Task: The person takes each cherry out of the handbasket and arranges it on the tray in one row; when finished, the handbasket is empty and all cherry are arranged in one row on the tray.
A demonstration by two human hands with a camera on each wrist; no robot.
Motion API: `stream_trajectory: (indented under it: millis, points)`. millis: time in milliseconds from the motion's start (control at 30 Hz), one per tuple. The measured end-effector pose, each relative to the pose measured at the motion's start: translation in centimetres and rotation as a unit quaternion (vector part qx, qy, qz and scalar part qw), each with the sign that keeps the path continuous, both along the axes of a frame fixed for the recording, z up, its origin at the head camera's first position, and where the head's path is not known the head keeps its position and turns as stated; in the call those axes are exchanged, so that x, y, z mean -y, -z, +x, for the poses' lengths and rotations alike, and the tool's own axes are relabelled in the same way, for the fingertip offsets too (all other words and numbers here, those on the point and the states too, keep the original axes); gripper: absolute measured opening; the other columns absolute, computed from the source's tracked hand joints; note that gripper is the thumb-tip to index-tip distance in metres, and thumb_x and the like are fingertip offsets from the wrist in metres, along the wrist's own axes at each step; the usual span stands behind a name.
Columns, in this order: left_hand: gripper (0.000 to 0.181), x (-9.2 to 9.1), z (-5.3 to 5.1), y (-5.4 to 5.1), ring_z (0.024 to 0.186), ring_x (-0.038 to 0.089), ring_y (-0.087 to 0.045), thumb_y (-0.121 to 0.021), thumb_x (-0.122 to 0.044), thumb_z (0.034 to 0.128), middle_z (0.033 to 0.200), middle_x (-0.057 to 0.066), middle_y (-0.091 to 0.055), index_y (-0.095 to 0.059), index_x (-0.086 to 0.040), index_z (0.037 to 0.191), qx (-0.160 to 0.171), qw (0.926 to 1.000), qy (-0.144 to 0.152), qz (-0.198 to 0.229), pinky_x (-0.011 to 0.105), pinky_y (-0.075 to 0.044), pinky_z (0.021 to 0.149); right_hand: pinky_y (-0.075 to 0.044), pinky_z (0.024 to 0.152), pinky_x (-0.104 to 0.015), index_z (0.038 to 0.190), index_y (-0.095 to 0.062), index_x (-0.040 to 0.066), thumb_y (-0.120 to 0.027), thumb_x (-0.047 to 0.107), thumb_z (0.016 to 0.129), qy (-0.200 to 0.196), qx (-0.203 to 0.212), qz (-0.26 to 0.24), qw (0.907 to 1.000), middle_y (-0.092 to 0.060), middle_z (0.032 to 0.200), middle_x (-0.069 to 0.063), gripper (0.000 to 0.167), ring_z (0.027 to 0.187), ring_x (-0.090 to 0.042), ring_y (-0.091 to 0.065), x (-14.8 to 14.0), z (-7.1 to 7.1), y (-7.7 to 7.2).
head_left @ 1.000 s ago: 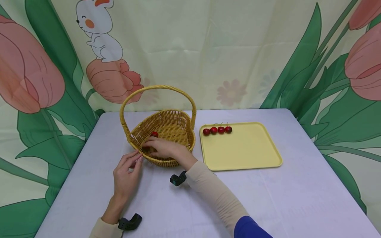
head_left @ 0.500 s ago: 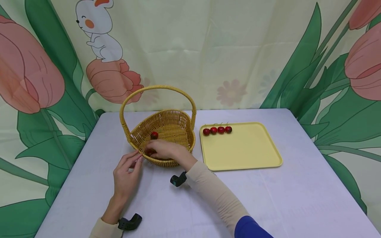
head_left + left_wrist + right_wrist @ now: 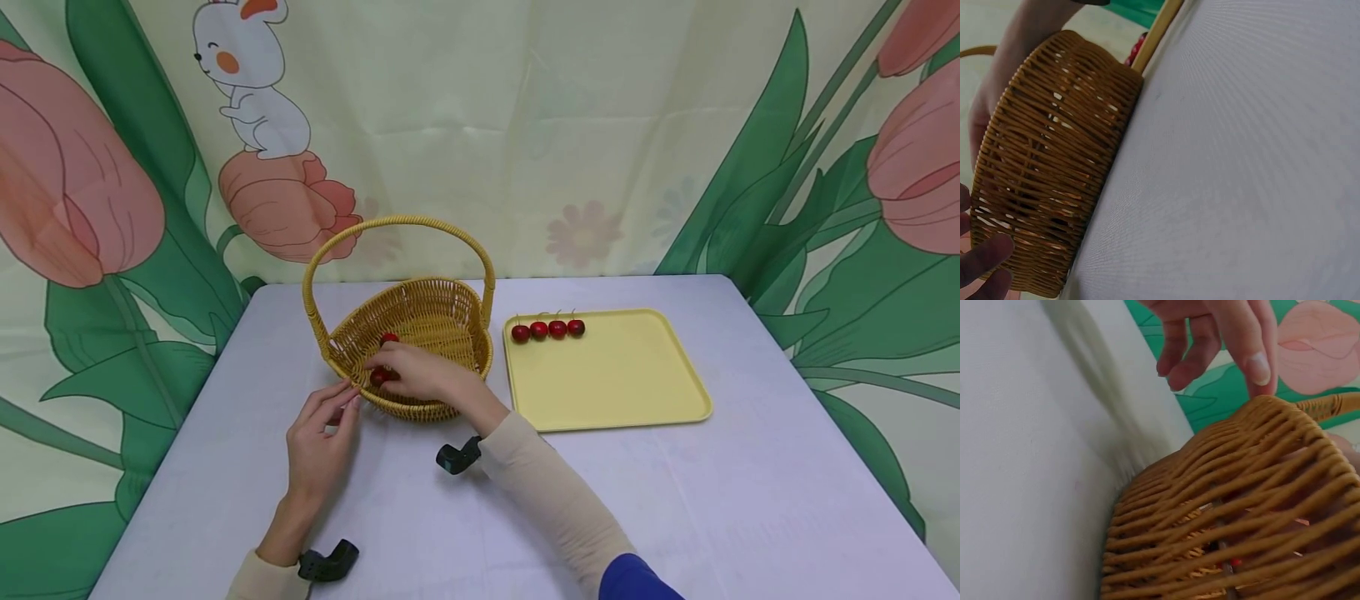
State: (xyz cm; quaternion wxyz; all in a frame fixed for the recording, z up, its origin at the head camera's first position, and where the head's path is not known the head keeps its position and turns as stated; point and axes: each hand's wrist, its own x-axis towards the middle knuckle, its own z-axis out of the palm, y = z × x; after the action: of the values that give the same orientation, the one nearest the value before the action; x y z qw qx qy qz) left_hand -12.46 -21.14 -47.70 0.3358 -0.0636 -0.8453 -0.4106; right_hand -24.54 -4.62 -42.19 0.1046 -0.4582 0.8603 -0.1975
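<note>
A wicker basket [image 3: 442, 333] with a tall arched handle stands on the left part of the table. My left hand [image 3: 321, 442] holds its near-left rim, fingertips at the edge; the left wrist view shows fingers [image 3: 990, 255] against the woven side. My right hand [image 3: 420, 372] reaches into the basket and pinches a dark red cherry [image 3: 379, 377] near the front wall. Another cherry [image 3: 388, 338] lies farther back in the basket, partly covered by that hand. In the right wrist view the weave hides most of the right hand.
A pale yellow tray [image 3: 607, 375] lies right of the basket, with a row of several cherries [image 3: 538, 331] along its back-left edge. A white cloth [image 3: 720, 500] covers the table. Behind it hangs a printed curtain [image 3: 570, 142] with tulips and a rabbit.
My right hand has shifted slightly right and up inside the basket, and a cherry now shows at its fingertips. The left hand has stayed at the rim.
</note>
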Motion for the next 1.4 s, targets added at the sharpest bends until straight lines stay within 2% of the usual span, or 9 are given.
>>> stream_trajectory:
  millis: [100, 233, 433, 600, 833, 967, 1133, 1400]
  points:
    - [0.022, 0.0, 0.0, 0.0, 0.082, -0.007, -0.061, -0.074, 0.001, 0.0875, 0.116, 0.011, -0.07, -0.075, 0.001, 0.11, -0.007, 1.0, -0.001, -0.004, 0.0, -0.046, 0.073, -0.05, 0.092, -0.021, 0.141, -0.057, 0.013, -0.064, 0.018, 0.098, 0.002, -0.008, -0.007, 0.9999, -0.06, 0.127, -0.003, 0.044, 0.105, -0.012, -0.056, -0.5, 0.3, -0.4]
    - [0.022, -0.1, -0.1, 0.1, 0.083, -0.005, -0.061, -0.073, 0.002, 0.0872, 0.115, 0.012, -0.07, -0.075, 0.002, 0.109, -0.017, 0.9998, -0.002, -0.01, 0.0, -0.046, 0.073, -0.049, 0.093, -0.02, 0.14, -0.059, 0.014, -0.064, 0.017, 0.098, 0.009, -0.006, -0.022, 0.9997, -0.058, 0.13, -0.002, 0.043, 0.108, -0.011, -0.055, -1.3, 0.6, -0.8]
    - [0.022, 0.0, -0.2, 0.3, 0.083, -0.008, -0.06, -0.073, 0.003, 0.087, 0.114, 0.015, -0.071, -0.075, 0.003, 0.109, -0.019, 0.9998, -0.005, -0.006, 0.0, -0.046, 0.073, -0.05, 0.094, -0.02, 0.13, -0.06, 0.012, -0.065, 0.012, 0.094, 0.028, 0.017, -0.07, 0.997, -0.057, 0.129, -0.001, 0.036, 0.111, -0.011, -0.055, -2.6, 1.1, -1.2]
    - [0.022, 0.0, -0.1, 0.4, 0.083, -0.008, -0.06, -0.072, 0.003, 0.0872, 0.113, 0.016, -0.071, -0.075, 0.002, 0.109, -0.022, 0.9997, -0.007, -0.006, 0.0, -0.046, 0.072, -0.052, 0.093, -0.023, 0.125, -0.055, 0.008, -0.064, 0.007, 0.093, 0.033, 0.019, -0.114, 0.9927, -0.058, 0.123, -0.004, 0.033, 0.109, -0.013, -0.057, -3.8, 1.4, -1.4]
    - [0.021, 0.0, -0.2, 0.4, 0.084, -0.007, -0.06, -0.072, 0.001, 0.0888, 0.115, 0.015, -0.071, -0.075, 0.001, 0.11, -0.019, 0.9997, -0.007, -0.009, 0.0, -0.046, 0.072, -0.051, 0.101, -0.03, 0.13, -0.056, 0.006, -0.063, 0.005, 0.093, 0.038, -0.03, -0.156, 0.9866, -0.057, 0.13, -0.007, 0.038, 0.116, -0.018, -0.057, -5.4, 1.8, -1.9]
    - [0.021, -0.1, -0.2, 0.3, 0.084, -0.006, -0.06, -0.072, 0.001, 0.0889, 0.115, 0.013, -0.071, -0.075, 0.001, 0.11, -0.02, 0.9997, -0.008, -0.011, 0.001, -0.046, 0.072, -0.052, 0.098, -0.028, 0.123, -0.059, 0.006, -0.065, 0.002, 0.089, 0.044, -0.054, -0.187, 0.9798, -0.057, 0.125, -0.006, 0.035, 0.112, -0.017, -0.058, -6.4, 2.0, -1.9]
    - [0.022, -0.2, -0.2, 0.2, 0.084, -0.005, -0.06, -0.072, 0.002, 0.0881, 0.115, 0.012, -0.071, -0.075, 0.001, 0.11, -0.019, 0.9997, -0.009, -0.01, 0.0, -0.046, 0.072, -0.053, 0.091, -0.023, 0.116, -0.056, 0.006, -0.065, 0.0, 0.086, 0.049, -0.055, -0.227, 0.9712, -0.055, 0.117, -0.005, 0.032, 0.103, -0.014, -0.057, -7.7, 2.1, -1.8]
    - [0.024, -0.2, -0.2, 0.2, 0.082, -0.004, -0.061, -0.073, 0.007, 0.0851, 0.113, 0.015, -0.071, -0.075, 0.002, 0.109, -0.028, 0.9996, -0.007, -0.007, 0.0, -0.046, 0.072, -0.055, 0.086, -0.026, 0.119, -0.061, 0.005, -0.065, 0.0, 0.089, 0.039, -0.106, -0.266, 0.9573, -0.053, 0.121, -0.006, 0.031, 0.103, -0.015, -0.057, -9.4, 2.5, -1.9]
